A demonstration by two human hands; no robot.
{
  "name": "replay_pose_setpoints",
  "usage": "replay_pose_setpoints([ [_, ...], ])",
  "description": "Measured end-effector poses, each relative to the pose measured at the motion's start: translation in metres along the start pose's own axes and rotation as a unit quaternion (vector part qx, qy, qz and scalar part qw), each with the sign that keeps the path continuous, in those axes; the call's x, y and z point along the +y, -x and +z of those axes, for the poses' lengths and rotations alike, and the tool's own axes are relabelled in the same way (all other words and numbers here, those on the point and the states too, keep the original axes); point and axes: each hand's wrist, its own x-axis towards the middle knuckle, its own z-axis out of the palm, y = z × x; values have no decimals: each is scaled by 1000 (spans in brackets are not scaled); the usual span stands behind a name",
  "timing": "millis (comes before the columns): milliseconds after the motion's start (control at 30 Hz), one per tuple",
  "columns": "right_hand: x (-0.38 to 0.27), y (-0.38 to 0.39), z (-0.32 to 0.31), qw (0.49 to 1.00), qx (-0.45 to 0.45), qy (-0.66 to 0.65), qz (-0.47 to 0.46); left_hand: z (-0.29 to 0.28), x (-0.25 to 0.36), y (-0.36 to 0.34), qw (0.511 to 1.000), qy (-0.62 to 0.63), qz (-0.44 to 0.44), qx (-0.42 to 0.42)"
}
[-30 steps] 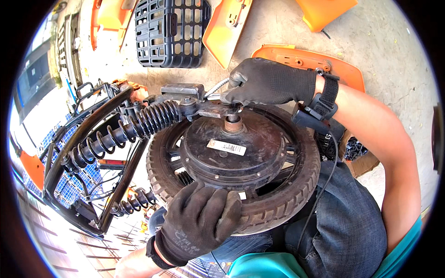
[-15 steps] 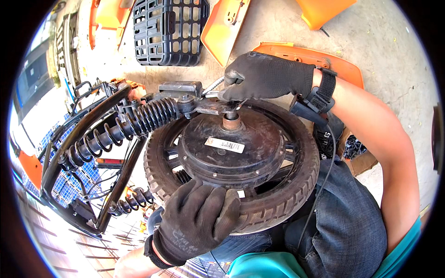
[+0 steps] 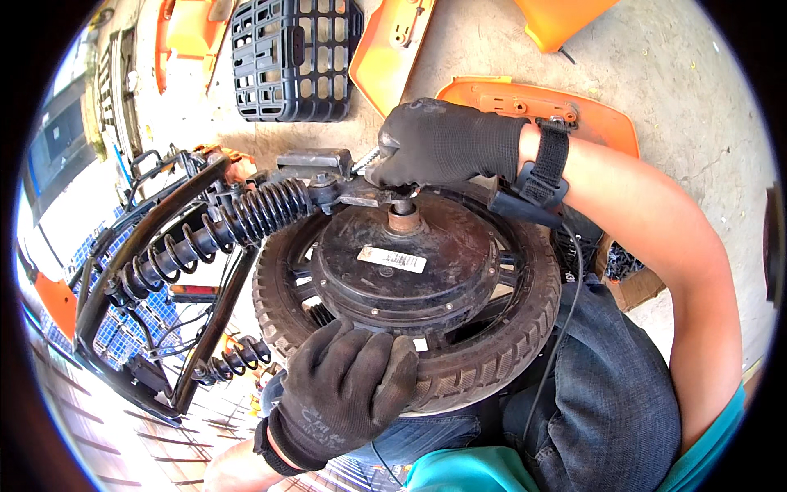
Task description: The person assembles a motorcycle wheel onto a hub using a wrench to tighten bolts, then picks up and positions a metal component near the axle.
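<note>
The wheel [image 3: 434,279] sits at the lap's [image 3: 611,361] far edge. Left hand [image 3: 340,394], fingers grasping the tyre [image 3: 484,369], should hold it steady; right hand [image 3: 434,148] curls near the axle [image 3: 402,218], its grasp I cannot tell.

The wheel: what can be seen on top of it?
A white label lies on its hub; the left hand rests on the tyre, hiding whatever is beneath.

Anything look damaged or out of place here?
Orange panels lie loose on the floor near a black crate, as though removed from something; the collar on the black wheel hub looks rusty brown, perhaps corroded.
</note>
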Motion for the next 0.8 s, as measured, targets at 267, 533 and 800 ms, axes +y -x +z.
replay_pose_setpoints([
  [267,4,-7,1,1000,-13,3,-12,2,1,1,1000,9,-11,7],
  [533,-1,-5,-13,998,-58,9,-1,1,0,0,1000,3,-5,4],
  [800,8,-2,-9,997,-42,-16,-64,2,0,0,1000,-1,0,8],
])
